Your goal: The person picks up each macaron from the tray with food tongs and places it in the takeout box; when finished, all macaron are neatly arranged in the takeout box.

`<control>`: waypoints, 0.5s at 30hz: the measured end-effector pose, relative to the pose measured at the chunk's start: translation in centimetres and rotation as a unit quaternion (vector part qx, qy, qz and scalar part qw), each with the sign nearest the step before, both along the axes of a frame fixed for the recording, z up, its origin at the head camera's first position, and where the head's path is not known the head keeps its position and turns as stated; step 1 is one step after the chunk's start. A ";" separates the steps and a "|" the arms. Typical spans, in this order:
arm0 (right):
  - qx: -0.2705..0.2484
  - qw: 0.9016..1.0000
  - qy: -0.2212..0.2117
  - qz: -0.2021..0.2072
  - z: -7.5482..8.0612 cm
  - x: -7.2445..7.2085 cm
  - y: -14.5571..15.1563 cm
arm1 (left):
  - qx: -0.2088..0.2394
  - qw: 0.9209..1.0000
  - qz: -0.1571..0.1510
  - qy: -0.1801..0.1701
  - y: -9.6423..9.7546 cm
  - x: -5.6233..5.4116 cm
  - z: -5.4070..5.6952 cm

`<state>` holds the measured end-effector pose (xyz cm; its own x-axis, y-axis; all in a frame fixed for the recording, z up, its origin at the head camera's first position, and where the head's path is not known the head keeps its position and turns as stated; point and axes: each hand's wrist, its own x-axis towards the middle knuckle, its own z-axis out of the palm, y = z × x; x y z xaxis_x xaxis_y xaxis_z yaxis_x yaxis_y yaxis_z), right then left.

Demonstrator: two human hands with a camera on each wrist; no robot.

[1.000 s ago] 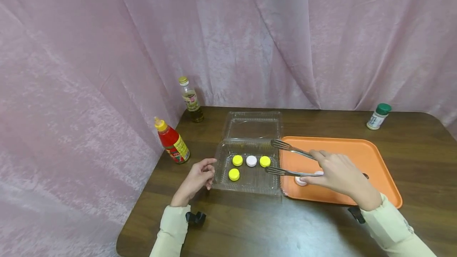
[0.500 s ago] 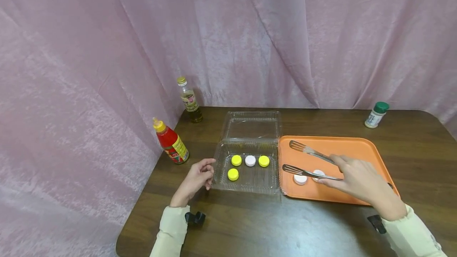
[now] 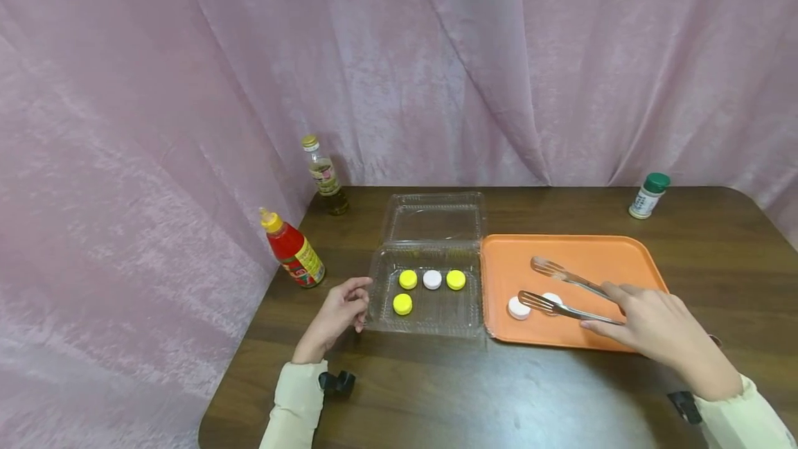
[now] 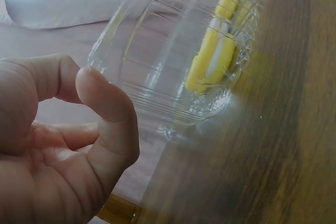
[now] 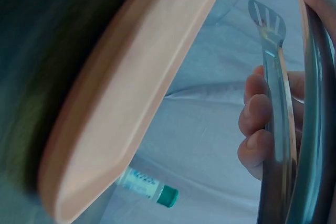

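Note:
My right hand (image 3: 667,331) holds metal tongs (image 3: 576,280) by the arms, their slotted tips spread apart over the orange tray (image 3: 580,251) with nothing between them. Two white round discs lie on the tray near its left front; the left one (image 3: 519,308) shows whole, and the other is partly behind the lower tong arm. To the tray's left sits a clear plastic clamshell container (image 3: 436,324) with its lid laid back. Inside are three yellow discs (image 3: 402,304) and a white one (image 3: 432,279). My left hand (image 3: 339,310), fingers bent, grips the container's left rim.
A red sauce bottle (image 3: 296,255) with a yellow cap stands left of my left hand. Behind it is a glass bottle (image 3: 325,179) of yellowish liquid. A green-capped shaker (image 3: 648,196) stands at the back right. A pink curtain (image 3: 399,75) hangs behind the wooden table (image 3: 436,386).
My right hand has drawn the spread tongs rightward, from above the container's right side to above the tray. The left hand and the discs stay in place.

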<state>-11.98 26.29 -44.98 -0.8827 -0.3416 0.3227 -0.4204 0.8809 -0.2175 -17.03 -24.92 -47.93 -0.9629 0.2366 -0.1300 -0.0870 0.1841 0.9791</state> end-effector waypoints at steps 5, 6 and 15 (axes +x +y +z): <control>0.012 0.999 -0.040 -0.018 -0.2 0.6 0.7 | 0.000 1.000 -0.005 0.000 -0.2 0.0 0.1; 0.014 0.999 -0.043 -0.020 -0.3 0.7 0.8 | -0.001 1.000 -0.006 0.001 -0.2 0.0 0.1; 0.022 0.999 -0.041 -0.020 -1.3 1.3 1.8 | -0.006 1.000 -0.010 0.006 -0.1 0.1 0.3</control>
<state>-10.68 28.12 -46.28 -0.9188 -0.3175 0.2344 -0.3669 0.9060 -0.2109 -16.92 -25.03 -47.67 -0.9596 0.2545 -0.1204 -0.0704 0.1970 0.9779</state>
